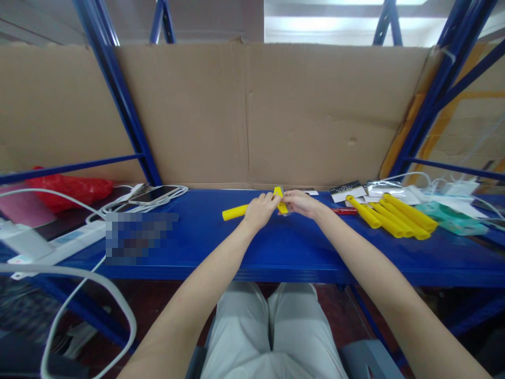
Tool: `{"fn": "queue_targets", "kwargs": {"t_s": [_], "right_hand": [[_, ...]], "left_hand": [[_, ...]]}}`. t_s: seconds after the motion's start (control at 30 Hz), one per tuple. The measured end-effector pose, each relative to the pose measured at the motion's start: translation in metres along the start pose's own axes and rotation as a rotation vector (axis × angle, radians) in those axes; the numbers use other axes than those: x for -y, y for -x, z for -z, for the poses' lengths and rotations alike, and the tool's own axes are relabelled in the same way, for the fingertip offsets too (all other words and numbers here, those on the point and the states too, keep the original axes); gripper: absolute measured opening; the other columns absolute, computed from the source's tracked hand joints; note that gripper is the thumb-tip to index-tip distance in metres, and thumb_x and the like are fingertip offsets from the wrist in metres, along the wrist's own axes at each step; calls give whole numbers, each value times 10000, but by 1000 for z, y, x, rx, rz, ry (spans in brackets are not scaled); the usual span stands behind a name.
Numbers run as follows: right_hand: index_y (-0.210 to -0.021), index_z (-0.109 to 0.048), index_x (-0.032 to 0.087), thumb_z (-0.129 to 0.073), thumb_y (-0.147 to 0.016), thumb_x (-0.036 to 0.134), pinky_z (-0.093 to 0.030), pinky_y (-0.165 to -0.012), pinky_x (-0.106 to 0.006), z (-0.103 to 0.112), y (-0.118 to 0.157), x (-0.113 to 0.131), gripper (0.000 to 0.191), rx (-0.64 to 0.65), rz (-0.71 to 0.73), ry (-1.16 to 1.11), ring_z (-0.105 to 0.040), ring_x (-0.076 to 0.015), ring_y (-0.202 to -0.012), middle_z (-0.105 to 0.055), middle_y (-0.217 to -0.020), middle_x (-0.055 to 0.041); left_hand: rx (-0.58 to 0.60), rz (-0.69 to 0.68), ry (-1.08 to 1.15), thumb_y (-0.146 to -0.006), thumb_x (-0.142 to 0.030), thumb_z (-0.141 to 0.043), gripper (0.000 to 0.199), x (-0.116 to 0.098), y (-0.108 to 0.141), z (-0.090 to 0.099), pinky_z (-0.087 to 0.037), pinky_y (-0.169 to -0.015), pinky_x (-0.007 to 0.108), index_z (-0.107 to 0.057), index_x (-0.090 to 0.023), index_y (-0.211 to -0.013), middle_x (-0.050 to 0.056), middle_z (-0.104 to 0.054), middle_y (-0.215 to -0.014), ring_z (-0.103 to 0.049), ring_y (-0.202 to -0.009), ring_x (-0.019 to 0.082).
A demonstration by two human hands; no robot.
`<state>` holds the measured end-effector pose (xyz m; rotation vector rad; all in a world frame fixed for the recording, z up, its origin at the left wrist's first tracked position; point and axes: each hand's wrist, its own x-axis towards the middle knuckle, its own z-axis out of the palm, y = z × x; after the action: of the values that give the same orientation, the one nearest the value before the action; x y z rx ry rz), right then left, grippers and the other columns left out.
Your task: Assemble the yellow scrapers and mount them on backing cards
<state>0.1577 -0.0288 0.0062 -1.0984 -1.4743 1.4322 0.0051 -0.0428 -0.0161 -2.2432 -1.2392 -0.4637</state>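
Observation:
A yellow handle (235, 212) lies in the grasp of my left hand (259, 209), its thick end sticking out to the left. Just past those fingers is a yellow head (279, 192) set crosswise, with a clear edge beside it; together they look like a scraper. The fingers of my right hand (301, 203) are pinched at the right side of this head. What exactly they grip is too small to tell. Both hands are close together over the middle of the blue table (221, 247).
Several yellow handles (402, 218) lie at the right, by a red tool (344, 211), printed cards (347, 191) and a green plastic packet (453, 218). At left are a phone (153, 194), white cables, a power strip (71, 245) and a red bag (79, 189). Cardboard (189, 116) walls the back.

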Motion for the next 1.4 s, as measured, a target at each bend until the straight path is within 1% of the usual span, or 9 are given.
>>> {"fn": "queue_targets", "kwargs": {"t_s": [0.13,0.27,0.37,0.5,0.6,0.77,1.03,1.17,1.4], "right_hand": [[-708,-557,162,-523,-770,57,-530,-618,-294,-7,1,1,126,-29,41,19,-615,-139,-536,-664,-616,-28],[-708,-556,161,-527,-760,50,-527,-585,-294,-8,-3,-1,127,-84,65,71,-616,-145,-508,-671,-613,-28],[-707,-556,162,-542,-758,56,-518,-555,-277,-5,-5,-2,118,-107,55,104,-611,-142,-492,-667,-594,-24],[-736,-557,162,-526,-774,50,-527,-556,-268,-2,-2,-1,122,-113,40,92,-614,-136,-503,-664,-582,-24],[-746,-549,163,-511,-794,48,-530,-544,-253,-1,0,1,131,-108,30,87,-610,-128,-495,-653,-560,-17],[-720,-517,158,-490,-825,29,-501,-474,-217,-2,1,2,168,-110,20,108,-598,-116,-457,-639,-539,-10],[-706,-525,149,-495,-841,28,-510,-498,-219,-4,-1,-2,184,-108,22,115,-603,-110,-464,-651,-566,-18],[-707,-521,151,-486,-844,25,-499,-483,-214,-6,-2,-3,189,-131,19,128,-600,-109,-455,-652,-564,-16],[-712,-509,153,-495,-848,41,-497,-474,-215,-6,-2,-2,176,-134,21,119,-601,-112,-451,-653,-565,-14]], "left_hand": [[5,51,40,-920,-173,-358,272,2,-2,-1,-478,-721,270,-530,-170,-1130,100,-608,-1012,-585,-938,194],[26,110,116,-894,-184,-413,438,8,-3,-3,-482,-739,274,-383,-177,-1331,101,-610,-1110,-612,-960,199],[65,80,141,-877,-206,-448,556,13,-2,-5,-486,-752,280,-281,-224,-1407,87,-606,-1152,-625,-969,206],[121,61,133,-873,-221,-460,612,19,-2,-9,-485,-773,281,-227,-269,-1437,71,-610,-1167,-636,-966,202],[153,49,129,-885,-224,-444,619,20,-2,-12,-486,-783,291,-201,-282,-1451,70,-617,-1168,-642,-960,205],[194,37,101,-894,-202,-431,657,18,-3,-12,-484,-795,302,-133,-270,-1476,81,-647,-1129,-649,-950,213],[220,45,85,-897,-200,-429,649,17,-2,-8,-485,-792,310,-144,-229,-1479,115,-656,-1117,-655,-944,229],[233,54,92,-895,-189,-428,640,17,-2,-8,-481,-795,314,-162,-232,-1476,117,-660,-1100,-657,-937,231],[218,77,109,-900,-191,-405,640,17,-2,-10,-478,-789,310,-138,-235,-1480,122,-661,-1073,-666,-899,227]]}}
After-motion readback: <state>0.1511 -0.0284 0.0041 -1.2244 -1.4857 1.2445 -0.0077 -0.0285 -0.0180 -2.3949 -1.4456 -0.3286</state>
